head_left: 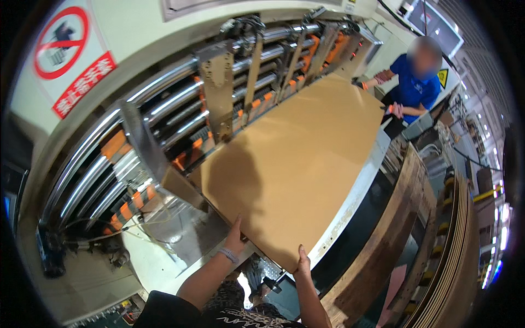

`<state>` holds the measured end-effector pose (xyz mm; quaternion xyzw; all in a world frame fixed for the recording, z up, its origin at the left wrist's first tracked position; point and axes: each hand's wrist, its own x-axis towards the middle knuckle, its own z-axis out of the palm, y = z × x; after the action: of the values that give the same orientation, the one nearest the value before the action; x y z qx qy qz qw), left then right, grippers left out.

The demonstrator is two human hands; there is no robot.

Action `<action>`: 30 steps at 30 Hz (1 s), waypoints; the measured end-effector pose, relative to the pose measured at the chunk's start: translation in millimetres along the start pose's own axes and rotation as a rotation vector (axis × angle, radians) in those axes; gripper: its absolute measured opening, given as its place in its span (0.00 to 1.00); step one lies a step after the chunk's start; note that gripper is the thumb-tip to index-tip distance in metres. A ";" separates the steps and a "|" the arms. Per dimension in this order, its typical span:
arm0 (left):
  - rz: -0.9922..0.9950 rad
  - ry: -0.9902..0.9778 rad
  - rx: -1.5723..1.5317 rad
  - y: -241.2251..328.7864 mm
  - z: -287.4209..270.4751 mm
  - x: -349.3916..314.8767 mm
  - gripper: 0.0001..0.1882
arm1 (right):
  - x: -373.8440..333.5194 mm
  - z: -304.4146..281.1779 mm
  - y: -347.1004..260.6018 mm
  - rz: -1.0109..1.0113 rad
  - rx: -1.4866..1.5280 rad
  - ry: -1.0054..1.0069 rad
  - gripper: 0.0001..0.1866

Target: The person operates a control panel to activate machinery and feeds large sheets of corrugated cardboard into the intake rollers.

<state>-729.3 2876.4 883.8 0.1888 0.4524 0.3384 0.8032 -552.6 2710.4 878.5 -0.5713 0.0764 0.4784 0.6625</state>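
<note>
Head view, as I watch from beside the work: the nearer person's left hand (235,239) grips the near edge of a broad brown cardboard sheet (306,164), and the right hand (302,264) clasps its near right corner, thumb on top, fingers hidden. Set apart like that, they probably guard so wide a sheet against twisting. To the right, a layered brown stack (451,246) stands close by, perhaps for easy reach. The sheet stretches between two people, its left side along the machine, its right side beside a pale ledge (350,205); whether it rests there, I can't tell. Steel rollers (180,104) run to the left. At the far end, a co-worker (416,82) in blue has gloved hands (396,111) at the sheet, seemingly because one person could hardly steady both ends.
</note>
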 end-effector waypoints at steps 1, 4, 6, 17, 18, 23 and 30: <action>-0.160 0.123 -0.165 11.6 4.8 5.4 0.26 | 3.3 0.4 6.3 0.037 -0.001 0.011 0.32; -0.228 0.282 -0.052 16.2 -2.1 23.2 0.23 | 8.2 5.7 17.4 0.119 -0.006 0.045 0.35; -0.217 0.218 -0.125 25.1 5.8 24.2 0.21 | 15.4 8.1 21.4 0.160 -0.002 0.080 0.37; -0.193 0.210 -0.395 39.0 -40.3 77.3 0.21 | 45.8 46.4 65.2 0.204 0.137 -0.017 0.29; -0.179 0.207 -0.389 36.5 -46.3 78.0 0.21 | 44.8 47.3 65.1 0.216 0.132 -0.023 0.29; -0.133 0.197 -0.393 27.9 -52.7 85.9 0.22 | 42.5 63.5 54.6 0.277 0.138 0.005 0.30; -0.180 0.167 -0.419 36.9 -46.2 84.6 0.22 | 37.8 75.8 44.9 0.311 0.144 -0.015 0.31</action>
<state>-752.0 2962.4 831.6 -0.0516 0.4521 0.3664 0.8116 -598.7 2789.0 848.7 -0.5002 0.1930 0.5725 0.6203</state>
